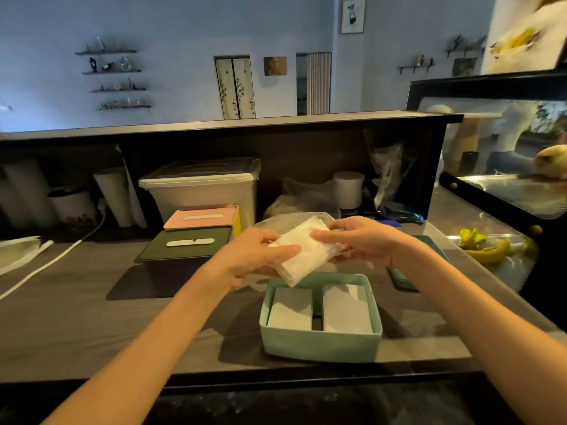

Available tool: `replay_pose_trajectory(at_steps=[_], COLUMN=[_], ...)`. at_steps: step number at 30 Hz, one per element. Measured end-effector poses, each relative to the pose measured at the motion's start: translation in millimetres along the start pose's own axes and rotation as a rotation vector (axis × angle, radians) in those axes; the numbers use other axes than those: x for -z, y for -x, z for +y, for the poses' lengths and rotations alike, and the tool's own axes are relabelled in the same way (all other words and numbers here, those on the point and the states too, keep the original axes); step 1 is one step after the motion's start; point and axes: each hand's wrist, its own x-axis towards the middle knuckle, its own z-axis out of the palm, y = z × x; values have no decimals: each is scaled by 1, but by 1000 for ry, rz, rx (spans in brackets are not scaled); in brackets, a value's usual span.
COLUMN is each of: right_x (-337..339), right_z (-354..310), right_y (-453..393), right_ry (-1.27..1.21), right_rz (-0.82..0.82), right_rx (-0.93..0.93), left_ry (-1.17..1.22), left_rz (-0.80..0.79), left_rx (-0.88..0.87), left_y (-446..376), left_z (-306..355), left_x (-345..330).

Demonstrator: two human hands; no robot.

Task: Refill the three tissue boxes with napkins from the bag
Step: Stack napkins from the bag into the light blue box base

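Both hands, the left hand [250, 259] and the right hand [360, 240], pinch a stack of napkins [306, 253] by its opposite ends, holding it above the open mint tissue box [320, 345], which already holds two napkin piles on the surface [92, 317].

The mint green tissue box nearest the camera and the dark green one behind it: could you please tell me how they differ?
The mint green box is open with no lid, showing two napkin stacks inside; the dark green box is closed by a slotted lid. The mint box is pale, the other dark. Both are rectangular and stand on the counter.
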Motion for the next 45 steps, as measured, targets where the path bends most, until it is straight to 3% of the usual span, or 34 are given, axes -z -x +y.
replay_pose_trajectory(at_steps=[4, 9, 22, 26, 32, 35, 40, 45], right_x=[-12, -22, -71, -81, -79, -63, -17, -5], right_z=[-10, -16, 20, 32, 31, 26, 28, 47], right_y=[7, 17, 21, 18, 14, 14, -19, -75], right_ry=[242, 314, 708, 748, 777, 759, 692, 776], right_rz=[-27, -152, 284, 346, 323, 319, 438, 319], right_rx=[-36, -116, 108, 230, 263, 273, 199, 200], left_ry=[-159, -506, -1112, -978, -1097, -1018, -780, -624], left_rz=[-28, 14, 175, 60, -99, -136, 65, 143], left_rx=[68, 5, -222, -179, -181, -171, -199, -130], left_y=[22, 41, 61, 56, 33, 23, -11, -64], left_z=[-3, -14, -18, -13, -16, -12, -11, -28], left_x=[0, -4, -19, -6, -3, 3, 20, 18])
